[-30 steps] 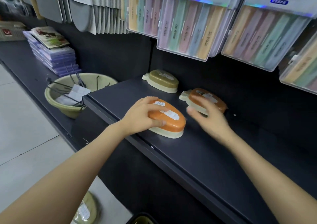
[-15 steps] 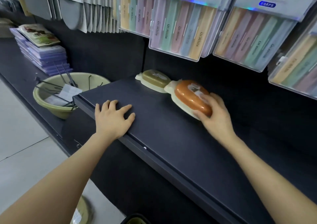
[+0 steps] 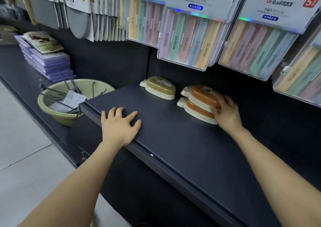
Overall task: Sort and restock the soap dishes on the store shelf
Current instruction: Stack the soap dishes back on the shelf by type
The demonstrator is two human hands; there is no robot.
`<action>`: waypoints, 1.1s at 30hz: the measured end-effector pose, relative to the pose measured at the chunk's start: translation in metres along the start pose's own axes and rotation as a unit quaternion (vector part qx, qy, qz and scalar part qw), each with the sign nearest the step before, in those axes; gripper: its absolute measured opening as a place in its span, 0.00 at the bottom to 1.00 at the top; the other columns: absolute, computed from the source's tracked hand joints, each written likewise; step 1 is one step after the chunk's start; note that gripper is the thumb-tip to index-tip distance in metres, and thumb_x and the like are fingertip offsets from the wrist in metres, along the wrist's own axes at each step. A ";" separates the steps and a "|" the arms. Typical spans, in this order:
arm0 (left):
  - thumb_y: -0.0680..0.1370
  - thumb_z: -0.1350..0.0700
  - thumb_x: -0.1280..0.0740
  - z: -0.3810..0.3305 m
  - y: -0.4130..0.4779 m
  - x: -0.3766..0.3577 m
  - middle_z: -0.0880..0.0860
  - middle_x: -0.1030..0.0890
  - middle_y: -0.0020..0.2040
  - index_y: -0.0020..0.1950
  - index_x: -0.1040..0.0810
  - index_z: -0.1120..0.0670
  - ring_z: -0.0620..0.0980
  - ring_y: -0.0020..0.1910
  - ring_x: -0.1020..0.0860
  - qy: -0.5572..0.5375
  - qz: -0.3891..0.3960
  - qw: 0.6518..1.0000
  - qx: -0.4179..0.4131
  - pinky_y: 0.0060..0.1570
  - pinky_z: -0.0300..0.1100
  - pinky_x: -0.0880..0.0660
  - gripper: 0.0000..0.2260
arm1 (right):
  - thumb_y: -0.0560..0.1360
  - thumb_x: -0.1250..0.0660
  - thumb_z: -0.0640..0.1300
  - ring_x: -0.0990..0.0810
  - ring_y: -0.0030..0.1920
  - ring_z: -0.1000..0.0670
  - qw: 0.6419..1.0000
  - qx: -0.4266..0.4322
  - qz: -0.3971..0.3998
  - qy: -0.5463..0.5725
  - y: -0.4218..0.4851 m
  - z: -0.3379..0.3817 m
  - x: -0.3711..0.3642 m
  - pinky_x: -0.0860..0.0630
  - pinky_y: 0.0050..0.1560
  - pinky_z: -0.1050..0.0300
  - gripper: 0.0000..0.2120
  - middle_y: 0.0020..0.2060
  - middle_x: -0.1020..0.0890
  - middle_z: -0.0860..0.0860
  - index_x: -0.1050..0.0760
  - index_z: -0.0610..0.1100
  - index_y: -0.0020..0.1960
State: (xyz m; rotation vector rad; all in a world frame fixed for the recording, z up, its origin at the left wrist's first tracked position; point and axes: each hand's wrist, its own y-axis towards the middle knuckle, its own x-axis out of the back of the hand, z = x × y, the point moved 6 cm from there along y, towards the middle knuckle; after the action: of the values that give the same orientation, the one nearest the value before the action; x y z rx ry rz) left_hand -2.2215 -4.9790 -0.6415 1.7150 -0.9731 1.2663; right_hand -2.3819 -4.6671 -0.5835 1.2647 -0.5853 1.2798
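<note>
Right hand (image 3: pixel 225 112) grips the stacked orange soap dishes (image 3: pixel 201 99); left hand (image 3: pixel 119 124) lies flat on the shelf (image 3: pixel 173 139); olive soap dish (image 3: pixel 160 87) already placed.

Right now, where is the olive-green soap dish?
Head view: the olive-green soap dish sits at the back of the shelf, just left of the stacked orange soap dishes.

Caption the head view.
Right hand grips an orange soap dish stacked on a second orange dish beside an olive dish; left hand rests on the shelf.

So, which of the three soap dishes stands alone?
The olive-green soap dish, at the back left of the shelf; the two orange dishes are stacked, held by the right hand.
</note>
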 end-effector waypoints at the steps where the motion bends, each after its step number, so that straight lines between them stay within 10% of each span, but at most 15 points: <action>1: 0.79 0.35 0.52 0.000 0.000 0.000 0.50 0.39 0.75 0.73 0.37 0.35 0.55 0.76 0.46 -0.001 -0.003 1.000 0.000 0.74 0.56 0.57 0.23 | 0.81 0.42 0.51 0.39 0.72 0.34 1.000 0.005 -0.006 -0.010 0.000 0.001 -0.002 0.38 0.69 0.45 0.26 0.74 0.40 0.38 0.43 0.53 0.77; 11: 0.79 0.36 0.51 0.000 0.002 0.001 0.51 0.38 0.75 0.72 0.35 0.36 0.55 0.76 0.46 -0.034 -0.003 0.999 -0.005 0.74 0.55 0.57 0.22 | 0.78 0.41 0.49 0.23 0.52 0.30 0.988 0.078 -0.105 -0.085 -0.069 0.064 0.015 0.25 0.53 0.36 0.21 0.58 0.25 0.32 0.30 0.37 0.65; 16: 0.78 0.48 0.41 0.048 -0.037 0.028 0.54 0.25 0.63 0.62 0.21 0.50 0.53 0.63 0.29 -0.329 -0.126 0.934 -0.056 0.65 0.46 0.37 0.17 | 0.79 0.45 0.53 0.24 0.61 0.41 0.970 0.240 -0.021 0.042 -0.160 0.160 0.001 0.29 0.65 0.41 0.21 0.60 0.22 0.42 0.22 0.42 0.61; 19: 0.77 0.52 0.40 0.125 -0.086 0.011 0.54 0.22 0.56 0.56 0.18 0.53 0.55 0.57 0.27 -0.274 -0.169 0.946 0.025 0.55 0.45 0.34 0.14 | 0.77 0.41 0.52 0.23 0.61 0.42 0.945 0.323 0.024 0.045 -0.205 0.208 -0.025 0.30 0.67 0.41 0.17 0.59 0.21 0.43 0.21 0.44 0.58; 24: 0.78 0.55 0.34 0.246 -0.156 -0.084 0.59 0.23 0.58 0.57 0.19 0.54 0.61 0.58 0.28 -0.174 -0.011 0.964 0.201 0.58 0.48 0.34 0.10 | 0.66 0.23 0.48 0.26 0.63 0.33 0.923 0.371 0.067 -0.074 -0.240 0.263 -0.079 0.33 0.66 0.31 0.22 0.63 0.24 0.36 0.20 0.43 0.58; 30: 0.77 0.45 0.34 0.315 -0.204 -0.185 0.59 0.28 0.64 0.68 0.28 0.53 0.61 0.63 0.32 -0.071 0.127 0.938 0.316 0.56 0.49 0.31 0.22 | 0.68 0.25 0.44 0.34 0.67 0.27 0.944 0.268 -0.033 -0.190 -0.190 0.266 -0.095 0.43 0.68 0.28 0.30 0.70 0.34 0.31 0.28 0.42 0.69; 33: 0.75 0.42 0.33 0.336 -0.212 -0.221 0.59 0.30 0.66 0.70 0.31 0.51 0.61 0.66 0.34 -0.094 0.146 0.919 0.354 0.58 0.49 0.32 0.27 | 0.71 0.30 0.43 0.36 0.70 0.28 0.918 0.350 -0.063 -0.175 -0.210 0.286 -0.128 0.46 0.70 0.28 0.25 0.70 0.34 0.31 0.27 0.41 0.67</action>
State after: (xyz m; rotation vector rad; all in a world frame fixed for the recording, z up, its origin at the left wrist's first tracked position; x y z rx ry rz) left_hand -1.9508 -5.1680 -0.9537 2.3369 -0.9684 1.8297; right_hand -2.1386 -4.9349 -0.6912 2.1221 -0.2765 1.1973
